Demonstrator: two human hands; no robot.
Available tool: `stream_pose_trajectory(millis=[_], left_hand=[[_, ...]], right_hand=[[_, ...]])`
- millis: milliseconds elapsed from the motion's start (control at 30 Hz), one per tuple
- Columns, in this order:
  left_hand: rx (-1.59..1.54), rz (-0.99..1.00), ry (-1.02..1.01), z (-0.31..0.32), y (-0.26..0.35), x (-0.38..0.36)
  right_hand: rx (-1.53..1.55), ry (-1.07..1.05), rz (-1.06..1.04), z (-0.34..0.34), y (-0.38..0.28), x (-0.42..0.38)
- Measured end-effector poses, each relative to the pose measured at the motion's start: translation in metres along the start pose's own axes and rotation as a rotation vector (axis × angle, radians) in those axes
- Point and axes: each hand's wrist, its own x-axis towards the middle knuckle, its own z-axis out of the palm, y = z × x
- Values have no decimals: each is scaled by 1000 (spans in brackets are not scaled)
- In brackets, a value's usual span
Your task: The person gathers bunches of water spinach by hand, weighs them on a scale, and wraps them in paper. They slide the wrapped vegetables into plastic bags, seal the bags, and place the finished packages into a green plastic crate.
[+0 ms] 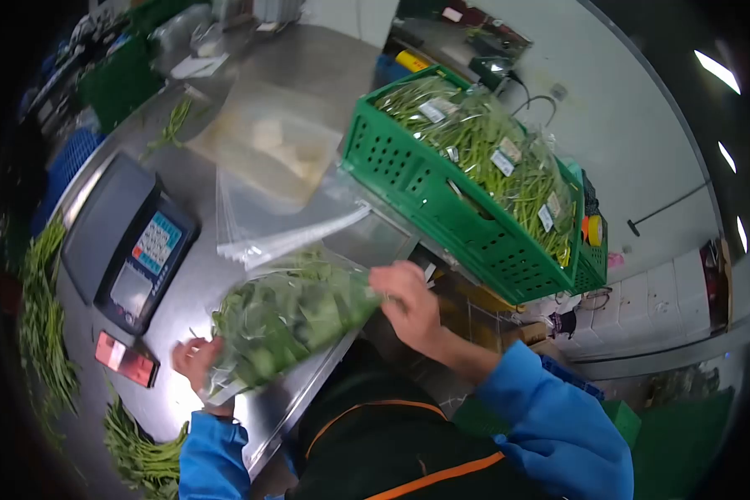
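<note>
Over the steel table (196,287), a greens bag (287,312) is slanting far-right, left hand (195,362) and right hand (410,307) pinching its ends.

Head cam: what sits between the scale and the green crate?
In the head view, flat clear plastic bags lie on the table between the scale and the green crate.

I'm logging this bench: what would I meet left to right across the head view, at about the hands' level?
Loose green stems → red phone-like object → left hand → bag of greens → right hand.
</note>
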Motion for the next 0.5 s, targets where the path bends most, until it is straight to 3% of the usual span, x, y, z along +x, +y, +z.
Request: stream_pose_trajectory(millis=[33,100,167,200,233,267,300,333,367,400,467,500], left_hand=[[-161,105,116,-10,22,43],[-749,-432,12,-8,30,70],[-1047,-391,60,-6,94,124],[-870,-327,70,6,112,133],[-1090,-267,-240,14,132,142],[-1071,-231,-618,20,160,158],[-1201,-225,-573,39,204,175],[-1382,-452,-608,58,239,190],[-1534,-459,-527,86,268,207],[-1458,-587,-514,115,288,224],[-1686,-717,-396,185,312,247],[-1711,-739,-410,226,308,251]], right_hand=[[82,136,72,-9,-11,33],[269,358,259,-36,-28,95],[281,521,278,-83,-34,155],[259,434,295,-121,-39,182],[272,431,251,-149,-22,208],[118,375,226,-177,-15,233],[-31,308,199,-203,-5,259],[-162,248,113,-219,20,287],[-288,189,24,-233,48,313],[-265,180,5,-246,80,333],[-976,223,-414,-266,148,365],[-921,84,-230,-268,167,362]])
